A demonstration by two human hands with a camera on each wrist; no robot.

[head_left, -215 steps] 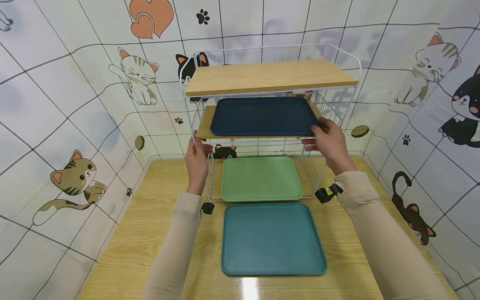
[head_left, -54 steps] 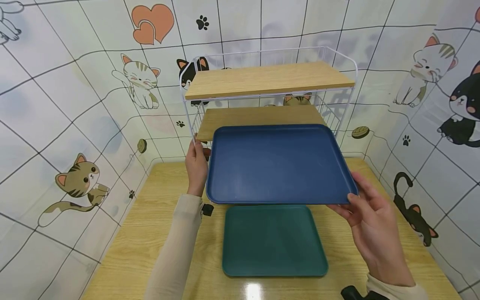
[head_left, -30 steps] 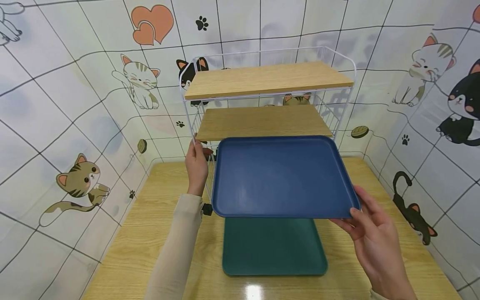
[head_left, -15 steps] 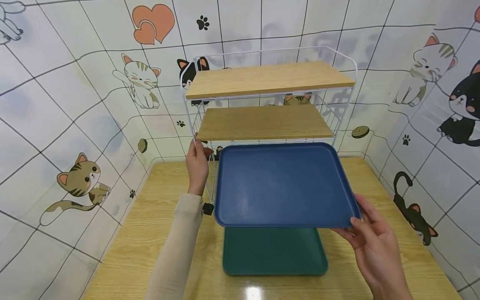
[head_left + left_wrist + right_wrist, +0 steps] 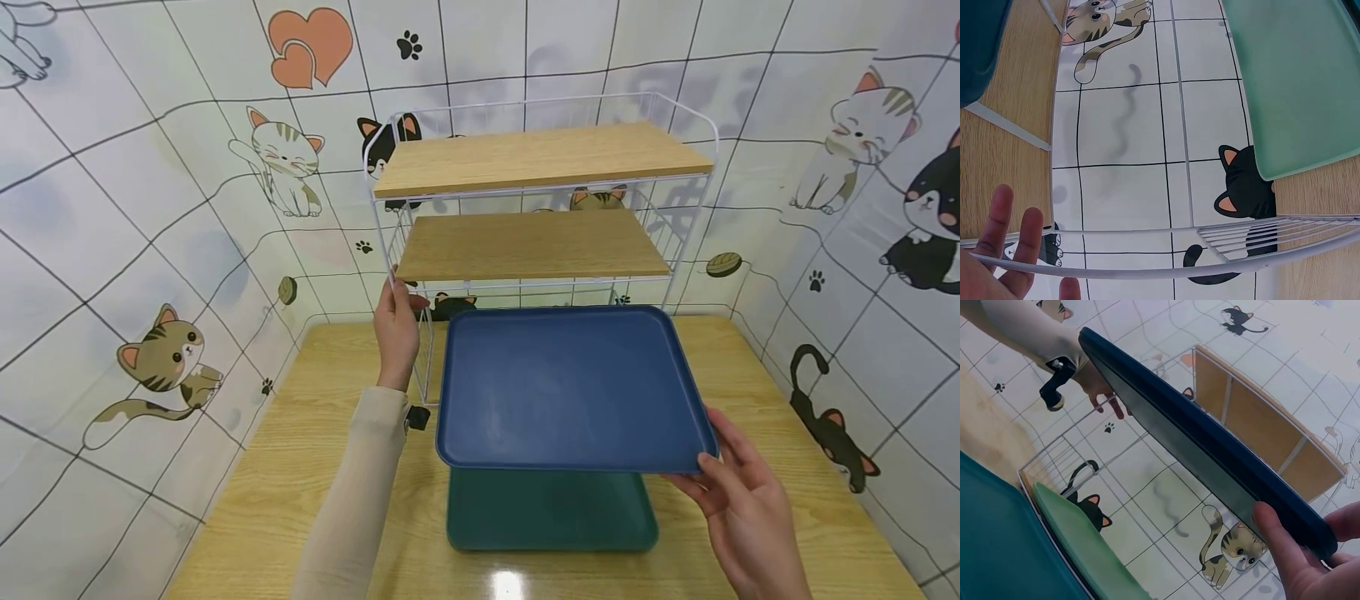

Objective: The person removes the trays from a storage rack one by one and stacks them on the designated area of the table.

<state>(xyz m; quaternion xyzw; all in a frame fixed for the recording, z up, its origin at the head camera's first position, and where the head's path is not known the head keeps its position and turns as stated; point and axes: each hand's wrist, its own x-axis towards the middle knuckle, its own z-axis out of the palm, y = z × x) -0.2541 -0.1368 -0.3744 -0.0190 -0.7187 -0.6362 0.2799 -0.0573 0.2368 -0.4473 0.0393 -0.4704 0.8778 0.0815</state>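
My right hand (image 5: 753,508) pinches a dark blue tray (image 5: 570,387) by its near right corner, thumb on one face and fingers on the other. The blue tray hangs in the air in front of the white wire rack (image 5: 693,225), overlapping the far part of a teal tray (image 5: 551,517) on the table. My left hand (image 5: 396,333) grips the rack's left front post at middle-shelf height; in the left wrist view its fingers (image 5: 1025,240) reach past the wire. A light green tray (image 5: 1310,81) lies on the rack's bottom shelf, hidden from the head view by the blue tray.
The rack has a wooden top shelf (image 5: 540,156) and a wooden middle shelf (image 5: 532,242). It stands at the back of a wood-grain table (image 5: 285,467), close to walls with cat drawings (image 5: 165,346) on three sides.
My right hand has pulled the blue tray off the middle shelf and toward me; lately the tray keeps sinking lower over the teal tray. The left hand has stayed on the post.
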